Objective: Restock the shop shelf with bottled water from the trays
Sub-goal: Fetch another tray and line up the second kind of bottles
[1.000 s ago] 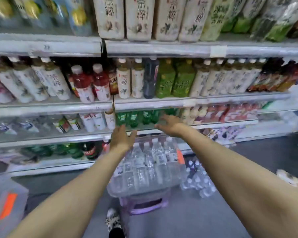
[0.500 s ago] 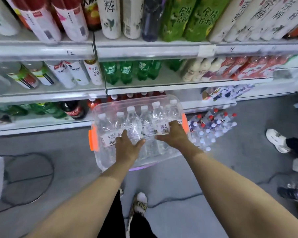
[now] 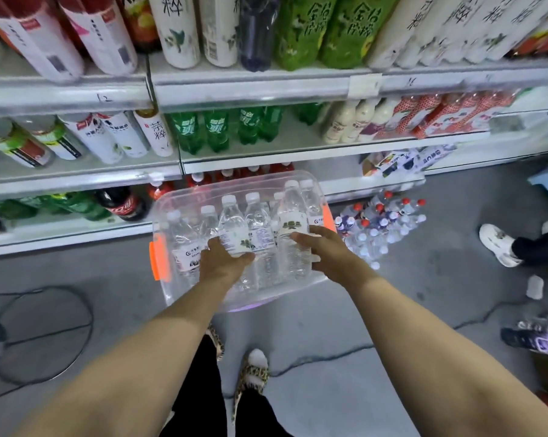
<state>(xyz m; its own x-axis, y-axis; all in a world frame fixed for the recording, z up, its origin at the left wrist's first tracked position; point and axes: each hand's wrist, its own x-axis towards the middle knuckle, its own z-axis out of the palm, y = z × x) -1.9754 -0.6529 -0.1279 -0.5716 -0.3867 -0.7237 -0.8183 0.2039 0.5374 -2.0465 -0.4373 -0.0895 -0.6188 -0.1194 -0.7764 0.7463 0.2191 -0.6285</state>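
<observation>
Grey shop floor (image 3: 392, 310) runs along tall metal drinks shelving (image 3: 250, 93). Before the lowest shelf sits a clear plastic tub with orange latches (image 3: 178, 285), packed with small clear water bottles with white caps (image 3: 255, 216), all upright. The person's left hand (image 3: 222, 263) curls round one water bottle (image 3: 233, 228) at the middle of the tub's near edge. The right hand (image 3: 326, 250) wraps its fingers round a higher-standing water bottle (image 3: 293, 212) near the tub's right edge. Just beside that edge, a shrink-wrapped pack of red- and white-capped bottles (image 3: 383, 228) lies on the floor. Green soda bottles (image 3: 215, 130) stand on the shelf above. A black cable (image 3: 329, 354) crosses the floor, and another person's white shoe (image 3: 499, 244) shows at the right.
</observation>
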